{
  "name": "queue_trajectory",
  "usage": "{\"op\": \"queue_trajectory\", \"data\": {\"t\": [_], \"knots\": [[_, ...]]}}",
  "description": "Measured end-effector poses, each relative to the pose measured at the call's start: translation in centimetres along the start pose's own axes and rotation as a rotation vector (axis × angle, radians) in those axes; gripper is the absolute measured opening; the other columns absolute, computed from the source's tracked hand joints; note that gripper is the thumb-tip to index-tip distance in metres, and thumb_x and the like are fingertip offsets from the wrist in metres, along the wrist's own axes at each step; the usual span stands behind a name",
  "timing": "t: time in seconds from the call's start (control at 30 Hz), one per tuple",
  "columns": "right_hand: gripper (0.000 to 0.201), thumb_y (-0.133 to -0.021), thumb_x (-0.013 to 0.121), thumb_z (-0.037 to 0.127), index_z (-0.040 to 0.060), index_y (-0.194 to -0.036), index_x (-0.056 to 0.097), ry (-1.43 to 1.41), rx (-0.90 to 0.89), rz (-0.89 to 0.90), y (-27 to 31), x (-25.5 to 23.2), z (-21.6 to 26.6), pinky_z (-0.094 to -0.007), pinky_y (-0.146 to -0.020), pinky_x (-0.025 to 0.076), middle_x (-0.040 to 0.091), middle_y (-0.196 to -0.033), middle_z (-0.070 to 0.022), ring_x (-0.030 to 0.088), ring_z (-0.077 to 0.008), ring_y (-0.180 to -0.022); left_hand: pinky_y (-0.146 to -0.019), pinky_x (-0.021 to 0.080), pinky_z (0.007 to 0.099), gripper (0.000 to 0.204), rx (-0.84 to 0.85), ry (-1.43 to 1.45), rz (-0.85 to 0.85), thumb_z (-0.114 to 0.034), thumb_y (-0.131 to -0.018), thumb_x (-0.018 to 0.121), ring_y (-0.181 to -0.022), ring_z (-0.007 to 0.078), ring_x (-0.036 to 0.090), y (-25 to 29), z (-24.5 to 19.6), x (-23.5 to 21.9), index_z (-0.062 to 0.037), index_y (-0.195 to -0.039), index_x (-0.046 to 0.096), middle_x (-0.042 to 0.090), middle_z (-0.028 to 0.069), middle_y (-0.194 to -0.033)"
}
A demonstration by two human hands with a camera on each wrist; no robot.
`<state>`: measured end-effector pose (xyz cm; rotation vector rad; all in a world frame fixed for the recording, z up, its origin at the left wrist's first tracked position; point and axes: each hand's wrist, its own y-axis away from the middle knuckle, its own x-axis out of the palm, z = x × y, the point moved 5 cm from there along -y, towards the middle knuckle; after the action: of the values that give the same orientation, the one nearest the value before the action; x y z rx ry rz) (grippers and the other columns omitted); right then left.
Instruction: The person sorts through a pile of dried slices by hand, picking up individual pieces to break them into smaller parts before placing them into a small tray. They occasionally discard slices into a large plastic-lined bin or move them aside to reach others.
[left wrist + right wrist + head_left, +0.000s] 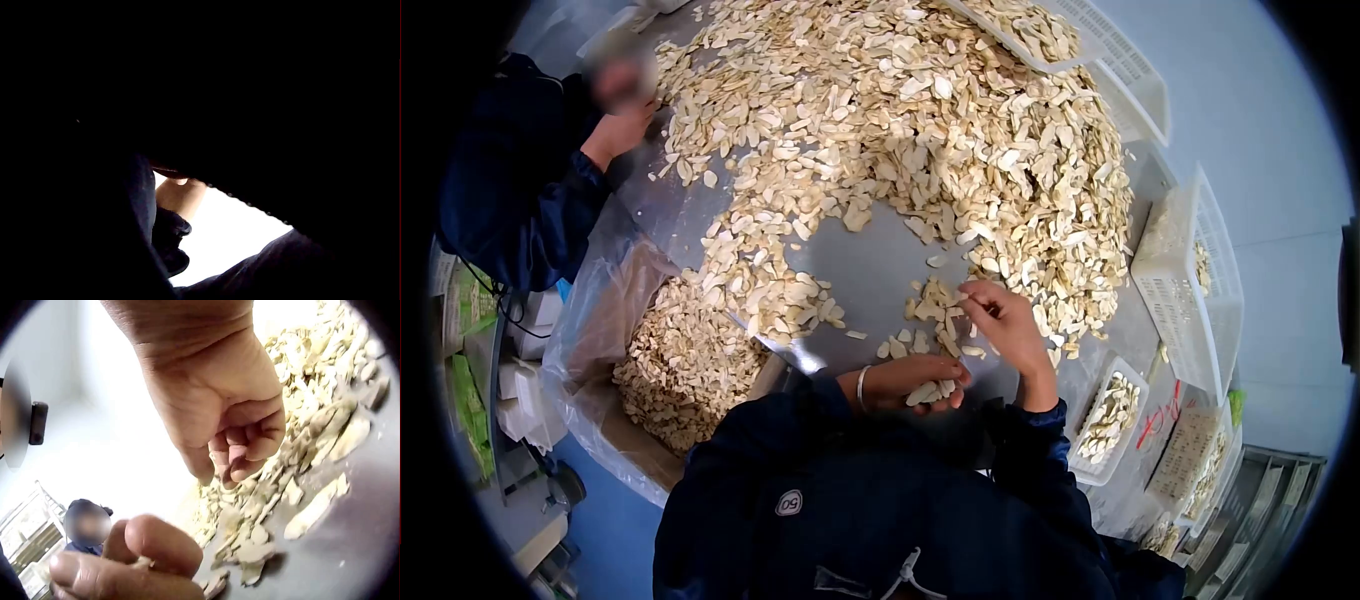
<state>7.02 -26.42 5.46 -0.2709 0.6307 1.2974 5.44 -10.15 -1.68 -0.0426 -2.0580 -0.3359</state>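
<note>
My left hand lies palm up near the table's front edge, its fingers curled round several pale dried slices. In the right wrist view the left hand's thumb and fingertips pinch close together, with a bit of a slice between them. My right hand reaches down over a small loose group of slices. Its fingers bend loosely, and in the right wrist view a gap shows between thumb and fingers with nothing in it. The left wrist view is mostly dark, with a sleeve and some bare skin.
A broad heap of slices spreads over the metal table. Left of me stands a plastic-lined box of smaller pieces. A white tray of slices and white baskets stand right. Another person's hand is at far left.
</note>
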Motion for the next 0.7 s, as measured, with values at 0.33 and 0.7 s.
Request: {"op": "queue_trajectory", "data": {"t": [0.33,0.7], "knots": [[0.02,-0.091,0.067,0.013,0.0045,-0.11,0.069,0.123,0.026,0.038,3.2,-1.9,-2.9,-0.0339,-0.066,0.053,0.07,-0.081,-0.0134,0.068,-0.0256,-0.071,-0.046,0.041,0.0195,0.028,0.021,0.025,0.006,-0.03,-0.106,0.045,-0.063,0.0067,0.056,-0.1,0.1,0.2,-0.0059,-0.116,0.055,0.065,0.0054,-0.09],[0.016,-0.086,0.07,0.009,0.0047,-0.101,0.067,0.342,-0.04,-0.206,-2.8,-2.3,-2.3,-0.0364,-0.062,0.048,0.061,-0.076,-0.0123,0.061,-0.0273,-0.066,-0.046,0.042,0.0212,0.031,0.049,0.028,0.002,-0.03,-0.105,0.047,-0.063,0.0092,0.056,-0.2,0.0,0.0,-0.0032,-0.119,0.053,0.065,0.0069,-0.091]]}}
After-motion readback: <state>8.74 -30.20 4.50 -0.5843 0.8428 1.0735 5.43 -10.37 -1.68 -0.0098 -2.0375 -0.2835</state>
